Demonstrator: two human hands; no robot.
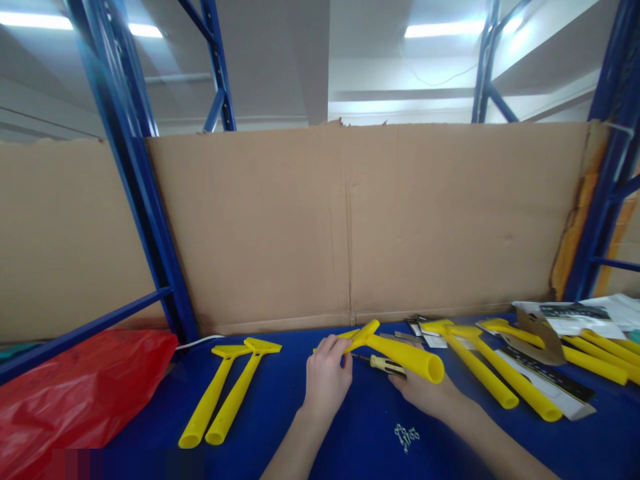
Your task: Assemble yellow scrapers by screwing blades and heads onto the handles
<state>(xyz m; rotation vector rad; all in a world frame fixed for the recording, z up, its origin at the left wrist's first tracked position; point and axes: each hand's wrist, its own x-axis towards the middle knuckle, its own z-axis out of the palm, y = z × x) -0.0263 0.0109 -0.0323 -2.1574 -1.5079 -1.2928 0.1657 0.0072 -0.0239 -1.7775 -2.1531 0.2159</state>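
Tabletop [270, 427]: blue and flat; it ran across the lower part of my view, with everything below laid on or held above it.
Yellow tool [405, 357]: in front of me near the middle, raised in my grasp; its hollow round handle tilted down to the right, open end towards me; its head lay by my left fingers.
Left hand [327, 373]: closed, pinching the tool at its head end.
Right hand [425, 393]: curled narrowly round the screwdriver [387, 366], partly hidden behind the handle; the shaft pointed left, towards my left hand; I could not tell whether its tip touched anything.
Small metal hardware [406, 437]: a loose silvery cluster, nearer me than my right hand.
Left pair [239, 395]: two yellow tools, side by side, heads away from me.
Right pair [475, 364]: two more, slanting; beyond them, packets [545, 377] and further yellow handles [595, 365].
Red plastic [95, 387]: crumpled, far left.
Cardboard [270, 233]: upright behind the tabletop, between blue posts [145, 220].
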